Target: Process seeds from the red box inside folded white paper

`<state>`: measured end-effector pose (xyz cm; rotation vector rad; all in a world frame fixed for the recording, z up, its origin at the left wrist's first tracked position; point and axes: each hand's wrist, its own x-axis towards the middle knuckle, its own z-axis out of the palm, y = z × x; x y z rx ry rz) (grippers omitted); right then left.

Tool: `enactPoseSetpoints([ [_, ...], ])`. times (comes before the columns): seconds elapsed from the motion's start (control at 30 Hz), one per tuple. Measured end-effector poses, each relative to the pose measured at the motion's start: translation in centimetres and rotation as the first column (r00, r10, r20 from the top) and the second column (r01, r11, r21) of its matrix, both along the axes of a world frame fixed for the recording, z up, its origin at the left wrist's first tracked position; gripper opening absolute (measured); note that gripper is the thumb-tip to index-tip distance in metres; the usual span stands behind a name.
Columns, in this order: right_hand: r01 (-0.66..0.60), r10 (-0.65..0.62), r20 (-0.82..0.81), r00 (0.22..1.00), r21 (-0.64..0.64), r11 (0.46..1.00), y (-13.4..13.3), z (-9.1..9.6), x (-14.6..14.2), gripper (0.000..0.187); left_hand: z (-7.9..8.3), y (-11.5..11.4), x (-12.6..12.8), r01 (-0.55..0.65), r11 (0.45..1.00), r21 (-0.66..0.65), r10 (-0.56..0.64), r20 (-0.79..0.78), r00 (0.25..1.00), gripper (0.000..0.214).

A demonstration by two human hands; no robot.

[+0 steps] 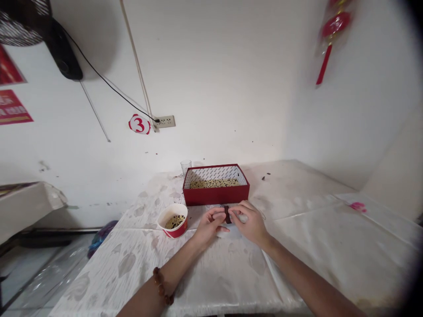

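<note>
Between my two hands, over the table, is a small dark brown strip-like piece (227, 214), too small to name surely. My left hand (210, 224) pinches it from the left side, and my right hand (248, 220) has its fingertips closed on it from the right. Something whitish lies under the hands, partly hidden by them. Just beyond them stands a red box (216, 196) with a patterned white lining, holding many small pale and black bits (213, 182). Left of my left hand is a red and white paper tub (181, 230) with similar bits inside.
A clear glass (185, 166) stands behind the box's left corner. A patterned, creased cloth (139, 259) covers the table (313, 246), which meets the wall at the back. A power socket (165, 121) and a fan (62, 53) are on the wall.
</note>
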<state>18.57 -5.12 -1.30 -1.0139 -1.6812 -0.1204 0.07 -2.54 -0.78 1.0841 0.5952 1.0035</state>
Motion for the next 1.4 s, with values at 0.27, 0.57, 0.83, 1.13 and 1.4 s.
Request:
enactPoseSetpoints([
  [0.27, 0.027, -0.027, -0.031, 0.999, -0.014, 1.000, 0.06, -0.21, 0.19, 0.012, -0.27, -0.07, 0.19, -0.028, 0.999, 0.042, 0.029, -0.039, 0.999, 0.050],
  [0.57, -0.034, 0.036, 0.119, 0.992, -0.018, 0.999, 0.13, -0.27, 0.08, 0.012, -0.30, 0.19, 0.11, -0.099, 0.995, -0.002, 0.099, -0.013, 0.995, 0.055],
  [0.83, -0.066, 0.066, 0.077, 0.995, -0.003, 0.998, -0.19, 0.24, 0.11, 0.012, -0.35, 0.01, 0.13, -0.037, 0.999, -0.019, 0.036, -0.019, 0.999, 0.057],
  [1.13, -0.033, 0.032, 0.031, 0.999, 0.015, 0.999, -0.28, 0.36, 0.08, 0.012, 0.12, -0.25, 0.05, -0.013, 0.998, -0.059, 0.012, -0.006, 1.000, 0.058],
  [1.4, -0.034, 0.034, 0.047, 0.998, 0.002, 0.999, -0.30, 0.15, 0.01, 0.013, -0.42, 0.04, 0.02, -0.042, 0.997, -0.063, 0.041, -0.015, 0.999, 0.064],
])
